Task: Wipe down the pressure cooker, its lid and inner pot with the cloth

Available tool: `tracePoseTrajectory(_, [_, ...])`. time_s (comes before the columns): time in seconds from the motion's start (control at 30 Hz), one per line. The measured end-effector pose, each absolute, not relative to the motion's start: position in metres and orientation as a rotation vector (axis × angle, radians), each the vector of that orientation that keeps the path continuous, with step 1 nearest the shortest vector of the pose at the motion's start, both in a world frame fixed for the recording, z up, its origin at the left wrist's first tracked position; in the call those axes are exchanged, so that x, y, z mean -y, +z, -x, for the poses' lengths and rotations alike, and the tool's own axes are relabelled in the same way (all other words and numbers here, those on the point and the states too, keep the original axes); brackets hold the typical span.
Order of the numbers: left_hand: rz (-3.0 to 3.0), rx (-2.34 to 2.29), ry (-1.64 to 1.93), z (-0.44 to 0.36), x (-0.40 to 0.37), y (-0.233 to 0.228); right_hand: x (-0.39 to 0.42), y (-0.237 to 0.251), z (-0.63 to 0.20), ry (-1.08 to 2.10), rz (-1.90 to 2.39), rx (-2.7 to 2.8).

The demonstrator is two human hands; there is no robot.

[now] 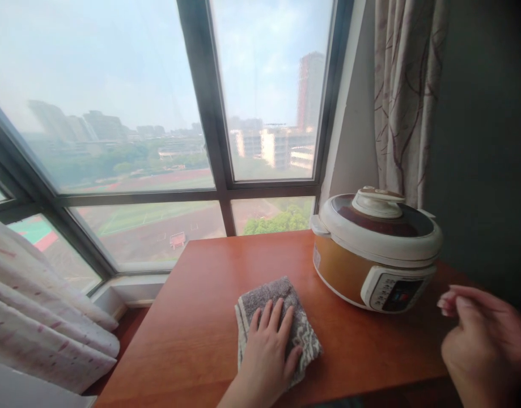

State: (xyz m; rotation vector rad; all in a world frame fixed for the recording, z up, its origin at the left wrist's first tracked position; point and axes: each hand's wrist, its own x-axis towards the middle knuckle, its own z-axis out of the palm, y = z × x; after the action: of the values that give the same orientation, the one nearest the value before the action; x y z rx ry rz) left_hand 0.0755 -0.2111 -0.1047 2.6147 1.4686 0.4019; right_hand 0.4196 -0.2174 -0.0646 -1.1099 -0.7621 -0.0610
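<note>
Cooker (376, 249) lidded, contents hidden, beside cloth (277, 323)

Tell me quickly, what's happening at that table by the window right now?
A person's left hand lies flat on a folded grey cloth on the wooden table. The right hand hangs loosely curled and empty in the air, just right of the electric cooker, not touching it. The cooker's lid is shut.
</note>
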Motion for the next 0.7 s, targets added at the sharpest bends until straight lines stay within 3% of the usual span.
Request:
tracePoseTrajectory(0.1, [-2.682,-1.378,0.43,-0.068,0.207,-0.113,0.228,-0.079,-0.358,0.276,1.194,1.163])
tracePoseTrajectory(0.2, [-2.691,-1.335,0.431,-0.069,0.199,-0.115,0.223,-0.093,-0.308,0.408,1.184,1.541])
tracePoseTrajectory(0.43, [-2.64,-1.302,0.503,-0.076,0.175,-0.118,0.196,-0.124,-0.228,0.283,1.167,1.833])
tracePoseTrajectory(0.7, [-2.617,-1.357,0.614,-0.077,0.174,-0.116,0.194,-0.151,-0.224,0.195,1.229,1.818])
